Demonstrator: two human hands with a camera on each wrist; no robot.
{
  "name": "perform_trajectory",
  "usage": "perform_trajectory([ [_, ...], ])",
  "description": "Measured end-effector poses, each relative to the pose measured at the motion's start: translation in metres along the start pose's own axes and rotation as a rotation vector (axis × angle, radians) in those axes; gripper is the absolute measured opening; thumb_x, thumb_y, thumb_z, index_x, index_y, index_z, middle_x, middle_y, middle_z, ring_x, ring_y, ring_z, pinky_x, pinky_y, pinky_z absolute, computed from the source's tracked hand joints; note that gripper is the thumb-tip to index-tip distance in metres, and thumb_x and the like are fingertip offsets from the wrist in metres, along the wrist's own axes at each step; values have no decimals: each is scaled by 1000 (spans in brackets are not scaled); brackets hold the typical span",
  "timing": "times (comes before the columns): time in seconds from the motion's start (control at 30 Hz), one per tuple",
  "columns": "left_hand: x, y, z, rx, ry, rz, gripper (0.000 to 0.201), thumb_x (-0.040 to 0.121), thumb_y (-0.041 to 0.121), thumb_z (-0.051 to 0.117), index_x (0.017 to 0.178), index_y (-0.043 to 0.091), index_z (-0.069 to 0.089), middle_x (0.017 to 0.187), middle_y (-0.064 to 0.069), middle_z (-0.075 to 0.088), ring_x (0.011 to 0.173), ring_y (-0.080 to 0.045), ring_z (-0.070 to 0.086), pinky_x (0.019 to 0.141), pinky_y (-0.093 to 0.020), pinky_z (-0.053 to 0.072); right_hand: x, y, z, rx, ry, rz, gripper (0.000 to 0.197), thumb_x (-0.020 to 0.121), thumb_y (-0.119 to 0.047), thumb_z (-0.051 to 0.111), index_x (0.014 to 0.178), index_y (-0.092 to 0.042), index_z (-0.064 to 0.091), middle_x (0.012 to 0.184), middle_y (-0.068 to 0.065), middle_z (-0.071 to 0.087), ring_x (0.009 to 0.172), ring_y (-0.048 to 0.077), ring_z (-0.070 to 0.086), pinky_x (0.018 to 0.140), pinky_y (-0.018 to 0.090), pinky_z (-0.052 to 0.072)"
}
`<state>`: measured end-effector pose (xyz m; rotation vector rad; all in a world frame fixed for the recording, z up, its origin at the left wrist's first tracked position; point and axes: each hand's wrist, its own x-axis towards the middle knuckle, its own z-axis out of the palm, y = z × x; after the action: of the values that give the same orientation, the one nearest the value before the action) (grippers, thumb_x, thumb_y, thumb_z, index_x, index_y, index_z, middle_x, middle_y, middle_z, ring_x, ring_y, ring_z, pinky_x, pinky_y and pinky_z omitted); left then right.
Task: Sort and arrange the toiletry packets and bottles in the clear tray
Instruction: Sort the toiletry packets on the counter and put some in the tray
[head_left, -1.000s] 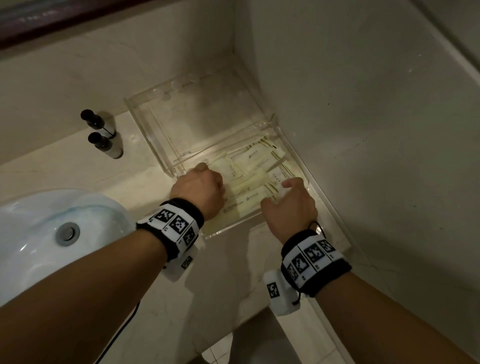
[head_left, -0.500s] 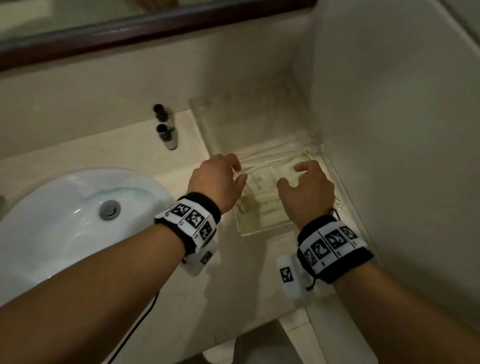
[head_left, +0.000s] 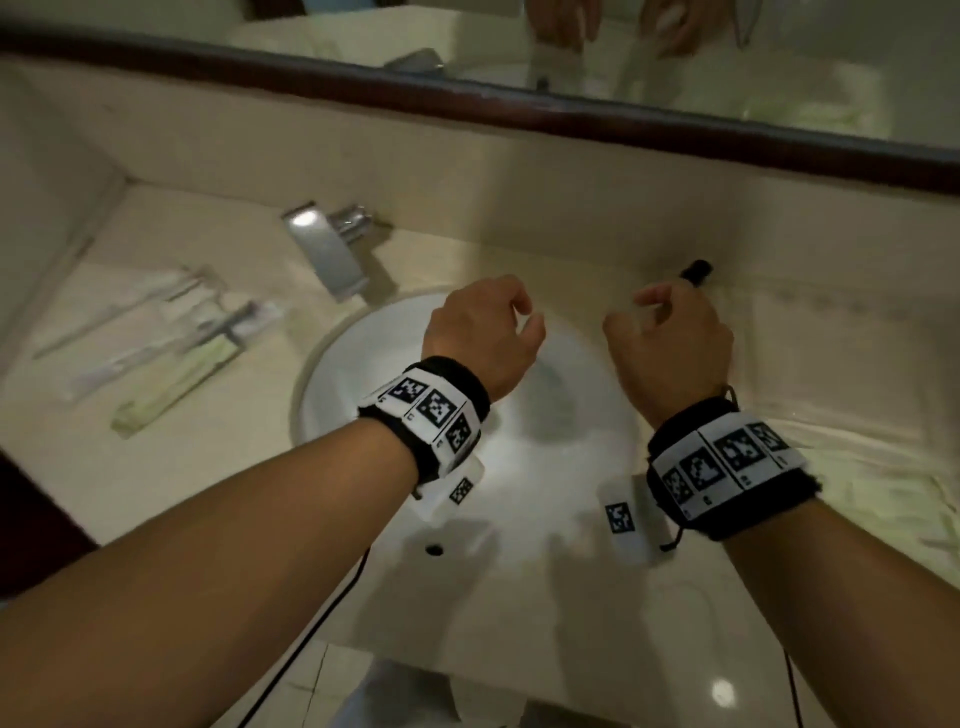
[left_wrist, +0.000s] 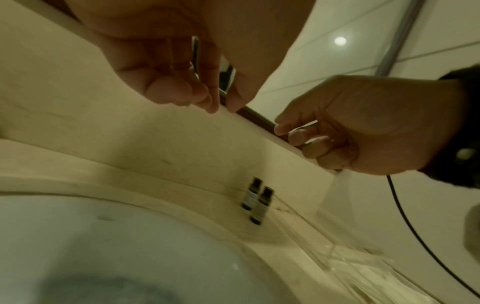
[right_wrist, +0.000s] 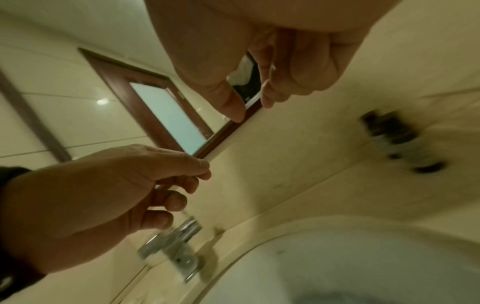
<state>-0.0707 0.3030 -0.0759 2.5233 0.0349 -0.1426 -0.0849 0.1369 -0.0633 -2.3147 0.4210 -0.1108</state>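
Observation:
Both hands hover over the white basin (head_left: 519, 467), fingers loosely curled, holding nothing. My left hand (head_left: 511, 325) is above the basin's middle; my right hand (head_left: 631, 317) is beside it, near the clear tray (head_left: 810, 306). The tray lies blurred on the counter at the right, with pale packets (head_left: 883, 493) in its near part. Two small dark-capped bottles (left_wrist: 255, 201) stand at the wall just left of the tray (left_wrist: 363, 257); in the head view only one black cap (head_left: 696, 271) shows past my right hand. More long packets (head_left: 156, 338) lie on the counter left of the basin.
A chrome faucet (head_left: 327, 244) stands behind the basin at the left, also in the right wrist view as the faucet (right_wrist: 176, 246). A dark-framed mirror (head_left: 571, 109) runs along the back wall. The counter's left end meets a side wall.
Both hands have lifted off the packets in the tray and moved left over the basin. The head view has swung left, bringing the faucet and left-side packets into sight.

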Motion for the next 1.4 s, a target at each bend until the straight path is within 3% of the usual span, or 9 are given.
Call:
perform_trajectory([
  [0.2, -4, -107, -78, -25, 147, -170, 18, 89, 40, 59, 94, 24, 66, 90, 4, 68, 88, -21, 63, 81, -37, 52, -16, -99, 95, 16, -110, -176, 26, 80, -35, 64, 99, -17, 63, 77, -2, 60, 76, 18, 59, 72, 28, 45],
  [0.33, -11, -186, -123, -33, 212, -303, 16, 89, 38, 60, 93, 24, 66, 92, 4, 69, 88, -20, 63, 80, -36, 52, -35, -157, 163, -12, -198, -301, 24, 81, -35, 65, 98, -17, 64, 74, -6, 58, 74, 16, 56, 69, 22, 36],
  [0.47, -22, -253, -144, 25, 188, -425, 19, 90, 39, 58, 102, 24, 63, 104, 2, 65, 96, -22, 61, 84, -37, 49, -51, -192, 218, -60, -280, -396, 23, 80, -35, 65, 96, -19, 64, 75, -7, 60, 76, 14, 58, 69, 21, 36],
  [0.67, -42, -337, -142, 87, 50, -607, 33, 89, 39, 62, 120, 27, 56, 123, -1, 60, 106, -28, 60, 85, -37, 46, -67, -216, 283, -184, -448, -472, 24, 81, -32, 65, 100, -16, 62, 64, -12, 50, 76, 19, 61, 74, 33, 50],
  [0.8, -46, -363, -135, 91, 8, -662, 42, 88, 36, 67, 125, 27, 51, 123, -2, 59, 103, -30, 61, 82, -37, 48, -67, -215, 308, -276, -502, -455, 23, 83, -35, 63, 101, -21, 59, 64, -14, 52, 73, 16, 58, 68, 25, 41],
  [0.93, -45, -375, -133, 69, -13, -666, 39, 87, 34, 70, 120, 29, 50, 121, -1, 55, 97, -30, 61, 78, -37, 49, -67, -213, 323, -317, -499, -463, 22, 82, -35, 63, 100, -22, 59, 67, -10, 58, 79, 20, 62, 71, 27, 47],
  [1.1, -42, -379, -143, 79, -35, -640, 6, 89, 32, 64, 92, 30, 59, 104, 2, 57, 85, -24, 56, 73, -34, 43, -65, -218, 337, -367, -526, -477, 23, 81, -31, 64, 101, -23, 58, 75, -6, 65, 79, 20, 63, 70, 28, 50],
  [1.23, -43, -381, -157, 55, 6, -667, 10, 93, 29, 58, 84, 27, 61, 89, 4, 60, 73, -21, 54, 66, -31, 41, -59, -219, 357, -431, -639, -549, 27, 80, -26, 66, 105, -26, 57, 101, -2, 65, 91, 23, 62, 75, 29, 48],
  [1.4, -54, -390, -172, 62, 55, -718, 9, 96, 31, 57, 87, 30, 56, 89, 0, 60, 78, -26, 54, 67, -32, 41, -57, -222, 381, -523, -754, -634, 44, 77, -14, 66, 117, -27, 54, 123, -3, 53, 102, 28, 59, 81, 30, 43],
])
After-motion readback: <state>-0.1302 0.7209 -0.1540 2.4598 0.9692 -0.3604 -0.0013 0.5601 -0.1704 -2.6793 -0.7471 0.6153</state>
